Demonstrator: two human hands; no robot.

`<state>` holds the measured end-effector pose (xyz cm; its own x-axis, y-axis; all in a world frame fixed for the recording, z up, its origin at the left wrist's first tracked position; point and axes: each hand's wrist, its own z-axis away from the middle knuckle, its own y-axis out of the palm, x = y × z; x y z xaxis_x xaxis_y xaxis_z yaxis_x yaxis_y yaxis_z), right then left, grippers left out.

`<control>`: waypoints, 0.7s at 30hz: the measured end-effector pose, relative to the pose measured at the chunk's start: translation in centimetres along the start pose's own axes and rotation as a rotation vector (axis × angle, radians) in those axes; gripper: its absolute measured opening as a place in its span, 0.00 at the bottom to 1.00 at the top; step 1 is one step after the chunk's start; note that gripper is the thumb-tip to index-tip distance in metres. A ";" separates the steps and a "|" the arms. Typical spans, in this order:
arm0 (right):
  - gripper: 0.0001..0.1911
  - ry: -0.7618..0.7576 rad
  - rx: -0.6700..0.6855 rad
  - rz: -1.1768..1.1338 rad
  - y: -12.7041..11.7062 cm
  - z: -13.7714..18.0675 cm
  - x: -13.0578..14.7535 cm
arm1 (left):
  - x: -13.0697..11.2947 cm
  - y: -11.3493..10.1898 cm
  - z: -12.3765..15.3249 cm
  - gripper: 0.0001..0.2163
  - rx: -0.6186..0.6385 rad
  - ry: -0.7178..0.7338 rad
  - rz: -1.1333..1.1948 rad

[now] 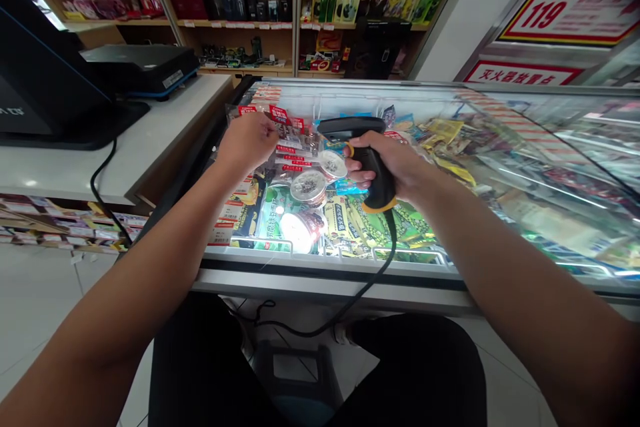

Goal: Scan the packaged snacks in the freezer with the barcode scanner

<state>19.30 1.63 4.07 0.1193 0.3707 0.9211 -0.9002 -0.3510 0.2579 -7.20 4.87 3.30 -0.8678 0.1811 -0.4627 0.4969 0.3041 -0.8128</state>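
Observation:
My right hand [387, 160] is wrapped round the grip of a black and orange barcode scanner [373, 170], held over the freezer with its head toward the left. A black cable runs down from the scanner's grip. My left hand [253, 137] is closed at the edge of a clear packet with red labels [287, 127]; its fingertips are partly hidden. More red-labelled packets [295, 160] lie just below it. Close by, between my hands, are round lidded tubs [309, 187] and green and yellow bags [345, 217].
A chest freezer [350, 275] with a glass top and many bagged goods spans the front. At left stands a white counter [165, 127] with a scale [143, 67] and a black screen stand. Stocked shelves [230, 23] rise behind. The cable [320, 330] hangs in front of my legs.

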 end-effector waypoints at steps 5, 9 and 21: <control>0.09 0.029 0.044 -0.007 0.4 -0.1 -0.4 | 0.2 0.6 0.4 0.15 0.016 0.121 -0.176; 0.11 0.036 0.028 0.008 0.5 0.0 -0.5 | 0.5 1.3 0.6 0.16 0.043 0.203 -0.199; 0.09 -0.080 -0.177 0.291 -1.1 1.0 1.6 | -1.4 1.2 1.6 0.12 0.070 0.410 -0.106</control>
<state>20.93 1.74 5.55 -0.1269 0.2061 0.9703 -0.9592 -0.2745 -0.0672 -5.34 3.48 2.38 -0.8328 0.5130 -0.2079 0.3912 0.2799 -0.8767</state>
